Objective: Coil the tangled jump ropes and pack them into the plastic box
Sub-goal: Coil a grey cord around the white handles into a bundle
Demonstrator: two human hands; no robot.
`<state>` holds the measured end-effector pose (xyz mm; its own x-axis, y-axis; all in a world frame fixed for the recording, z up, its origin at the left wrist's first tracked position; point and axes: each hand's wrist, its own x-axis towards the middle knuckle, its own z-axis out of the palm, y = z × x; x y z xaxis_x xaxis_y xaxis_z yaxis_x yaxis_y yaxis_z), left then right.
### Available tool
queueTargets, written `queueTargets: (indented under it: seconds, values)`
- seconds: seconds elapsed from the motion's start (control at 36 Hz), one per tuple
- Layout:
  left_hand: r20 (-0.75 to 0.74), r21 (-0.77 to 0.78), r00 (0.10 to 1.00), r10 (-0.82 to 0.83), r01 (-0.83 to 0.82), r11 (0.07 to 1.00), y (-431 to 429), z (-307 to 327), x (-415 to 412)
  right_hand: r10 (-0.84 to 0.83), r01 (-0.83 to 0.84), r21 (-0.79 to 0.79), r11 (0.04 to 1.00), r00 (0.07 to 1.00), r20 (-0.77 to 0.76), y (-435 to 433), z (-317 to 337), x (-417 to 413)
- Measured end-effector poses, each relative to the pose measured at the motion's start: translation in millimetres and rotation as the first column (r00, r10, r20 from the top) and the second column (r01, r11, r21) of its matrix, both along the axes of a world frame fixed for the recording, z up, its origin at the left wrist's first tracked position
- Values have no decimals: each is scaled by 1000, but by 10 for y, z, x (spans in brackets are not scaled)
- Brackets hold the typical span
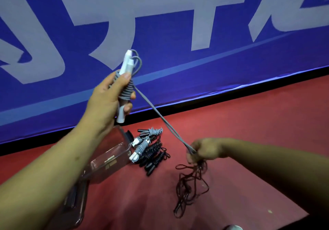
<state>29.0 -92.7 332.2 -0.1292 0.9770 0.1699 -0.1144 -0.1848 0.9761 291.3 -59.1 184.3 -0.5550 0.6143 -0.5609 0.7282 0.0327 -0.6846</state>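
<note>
My left hand [106, 96] grips the two white handles [126, 64] of a grey jump rope, held upright, with grey cord wound around them. The doubled grey cord [160, 121] runs taut down to my right hand [204, 149], which pinches its end. A tangled dark rope [190, 183] lies loose on the red floor under my right hand. The clear plastic box [108, 162] lies below my left forearm. Beside the box lie coiled ropes: grey ones with white handles [140, 147] and several black ones [154, 155].
A blue banner with large pale letters [178, 24] stands along the back, its black base meeting the red floor [249, 119]. The box's clear lid [74, 210] lies at the lower left under my forearm. A pale object [231, 227] shows at the bottom edge.
</note>
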Motion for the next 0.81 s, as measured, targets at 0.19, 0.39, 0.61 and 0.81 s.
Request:
queueTargets:
  seconds: [0.19,0.39,0.61,0.81]
  values:
    - [-174,-68,972,157,-171,983,81,-167,-279,-172,171,-22,985,961,-217,7,137,37]
    - [-178,-45,951,252,-264,963,121,-252,-490,-175,191,98,977,973,-152,91,274,-20]
    - [-162,-118,981,109,-129,985,87,-324,-354,-133,134,160,978,991,-16,84,373,19]
    - [-99,-167,995,-26,9,986,73,-313,-328,-161,72,-236,969,911,-380,104,652,-77]
